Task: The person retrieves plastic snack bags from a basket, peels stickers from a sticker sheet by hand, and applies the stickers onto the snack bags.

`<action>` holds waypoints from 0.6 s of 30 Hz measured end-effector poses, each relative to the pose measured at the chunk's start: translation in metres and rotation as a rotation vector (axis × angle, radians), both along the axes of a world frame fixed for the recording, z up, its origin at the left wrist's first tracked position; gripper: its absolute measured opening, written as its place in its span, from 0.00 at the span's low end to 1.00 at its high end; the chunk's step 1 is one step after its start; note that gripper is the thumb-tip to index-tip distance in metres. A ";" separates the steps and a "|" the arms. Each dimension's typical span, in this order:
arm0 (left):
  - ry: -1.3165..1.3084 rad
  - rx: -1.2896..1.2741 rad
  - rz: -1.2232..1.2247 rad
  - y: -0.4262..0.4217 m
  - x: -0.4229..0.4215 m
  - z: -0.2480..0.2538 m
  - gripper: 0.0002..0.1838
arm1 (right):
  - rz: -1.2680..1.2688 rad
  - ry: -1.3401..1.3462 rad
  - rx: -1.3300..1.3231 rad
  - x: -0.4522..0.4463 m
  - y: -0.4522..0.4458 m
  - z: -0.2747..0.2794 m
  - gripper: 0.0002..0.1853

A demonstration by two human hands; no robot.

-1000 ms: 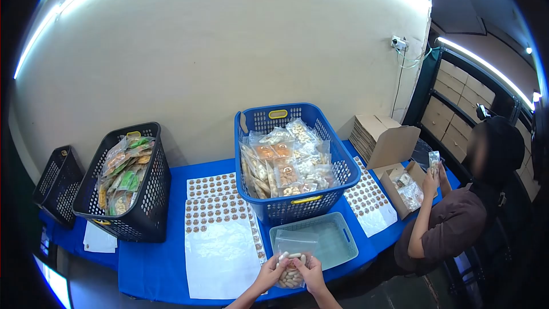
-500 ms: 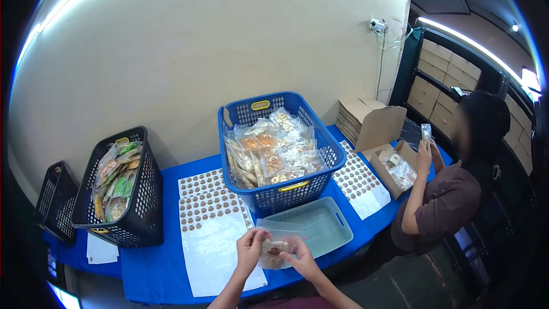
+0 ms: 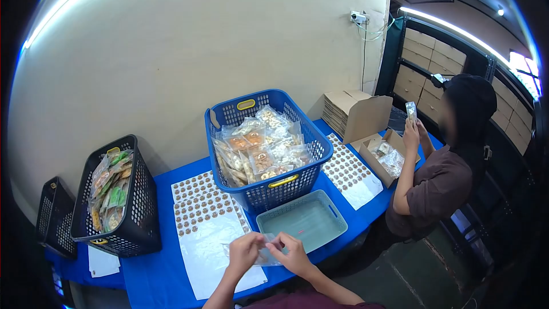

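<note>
Left hand (image 3: 245,252) and right hand (image 3: 294,256) pinch a plastic bag (image 3: 267,259) (likely light, limp, slippery), best held by its edge.

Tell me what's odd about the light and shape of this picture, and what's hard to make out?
Head view: the scene bows outward into black corners; head view: the light strip glares white, washing out nearby wall; head view: the clear bag, partly covered by the left hand and right hand, is hard to read.
</note>
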State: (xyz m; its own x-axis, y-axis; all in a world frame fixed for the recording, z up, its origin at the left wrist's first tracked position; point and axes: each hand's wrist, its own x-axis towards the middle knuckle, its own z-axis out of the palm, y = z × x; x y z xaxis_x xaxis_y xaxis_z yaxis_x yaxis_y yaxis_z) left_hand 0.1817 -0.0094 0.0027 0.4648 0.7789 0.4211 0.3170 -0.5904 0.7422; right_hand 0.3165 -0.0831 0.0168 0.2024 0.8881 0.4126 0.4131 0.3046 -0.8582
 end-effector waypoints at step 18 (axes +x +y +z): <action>-0.345 -0.287 0.276 0.028 -0.043 0.013 0.17 | 0.166 0.110 -0.185 0.017 -0.007 -0.010 0.07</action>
